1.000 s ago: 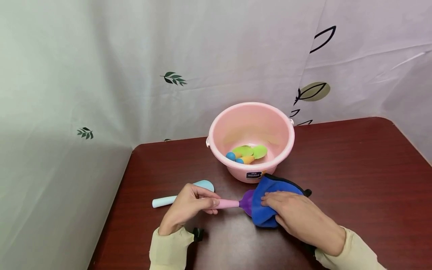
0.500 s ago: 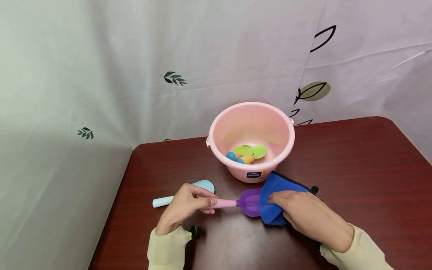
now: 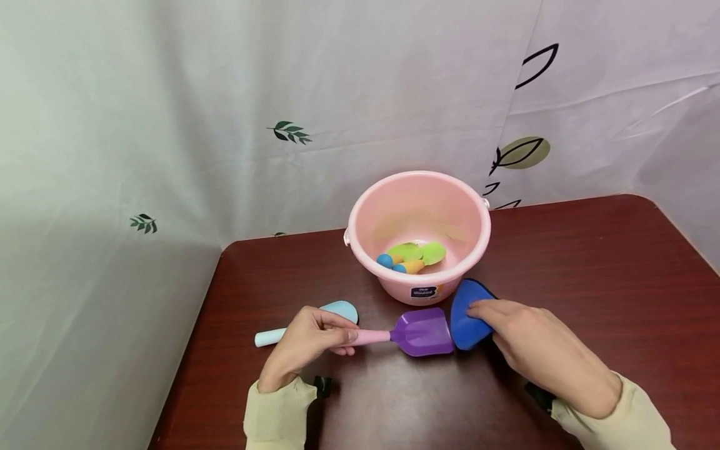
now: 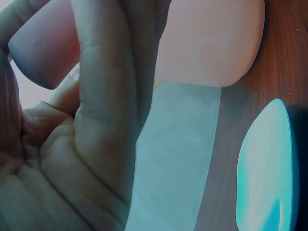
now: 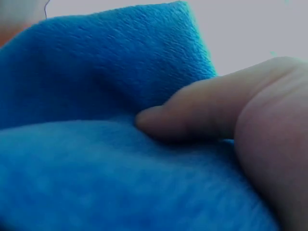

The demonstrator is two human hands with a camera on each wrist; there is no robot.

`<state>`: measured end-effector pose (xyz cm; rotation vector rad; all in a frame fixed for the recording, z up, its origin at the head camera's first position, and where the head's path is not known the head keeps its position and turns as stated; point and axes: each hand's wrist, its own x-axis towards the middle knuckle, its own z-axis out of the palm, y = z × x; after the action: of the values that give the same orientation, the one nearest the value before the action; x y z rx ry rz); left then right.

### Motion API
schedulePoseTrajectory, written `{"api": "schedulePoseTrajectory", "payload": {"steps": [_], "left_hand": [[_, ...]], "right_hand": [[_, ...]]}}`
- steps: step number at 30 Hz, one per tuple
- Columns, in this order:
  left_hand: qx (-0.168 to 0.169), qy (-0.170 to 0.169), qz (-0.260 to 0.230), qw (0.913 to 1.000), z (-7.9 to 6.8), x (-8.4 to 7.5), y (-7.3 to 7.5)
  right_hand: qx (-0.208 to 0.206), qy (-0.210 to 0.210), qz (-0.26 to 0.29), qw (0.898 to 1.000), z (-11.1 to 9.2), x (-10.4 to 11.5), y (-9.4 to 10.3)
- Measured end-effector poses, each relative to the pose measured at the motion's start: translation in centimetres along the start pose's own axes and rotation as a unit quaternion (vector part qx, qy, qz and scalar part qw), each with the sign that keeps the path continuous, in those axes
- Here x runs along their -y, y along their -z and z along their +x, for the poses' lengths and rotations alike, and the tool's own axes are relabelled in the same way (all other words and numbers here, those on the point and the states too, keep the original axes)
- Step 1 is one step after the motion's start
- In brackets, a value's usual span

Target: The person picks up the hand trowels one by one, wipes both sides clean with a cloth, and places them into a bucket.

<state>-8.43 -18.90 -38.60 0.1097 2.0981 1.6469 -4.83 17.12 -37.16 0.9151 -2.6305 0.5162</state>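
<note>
My left hand (image 3: 312,340) pinches the pink handle of a toy shovel (image 3: 423,332) with a purple blade, which points right in the head view. The left wrist view shows the handle's end between thumb and fingers. My right hand (image 3: 542,347) grips a blue cloth (image 3: 471,315) just right of the blade's tip. In the right wrist view the thumb presses into the folded blue cloth (image 5: 120,62). A light blue toy shovel (image 3: 340,309) lies on the table behind my left hand, partly hidden by it; its blade (image 4: 267,168) also shows in the left wrist view.
A pink bucket (image 3: 419,187) stands behind the shovel, close to the cloth. Inside it lie two toy shovels with green blades (image 3: 433,252) and orange-and-blue handles. The dark red table (image 3: 590,275) ends against a pale patterned curtain (image 3: 394,81).
My right hand has drawn the blue cloth rightward along the purple blade and off its tip, uncovering the blade. The left hand has shifted slightly left with the handle.
</note>
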Motion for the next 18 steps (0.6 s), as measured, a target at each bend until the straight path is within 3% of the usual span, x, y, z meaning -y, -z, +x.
{"api": "schedulePoseTrajectory", "payload": {"steps": [13,18], "left_hand": [[-0.003,0.001,0.004,1.0000,0.2,-0.1,-0.5],[0.001,0.005,0.012,0.9999,0.5,0.0,-1.0]], "right_hand": [[-0.115,0.051,0.014,0.992,0.2,1.2,1.0],[-0.133,0.073,0.030,0.988,0.2,2.0,1.1]]}}
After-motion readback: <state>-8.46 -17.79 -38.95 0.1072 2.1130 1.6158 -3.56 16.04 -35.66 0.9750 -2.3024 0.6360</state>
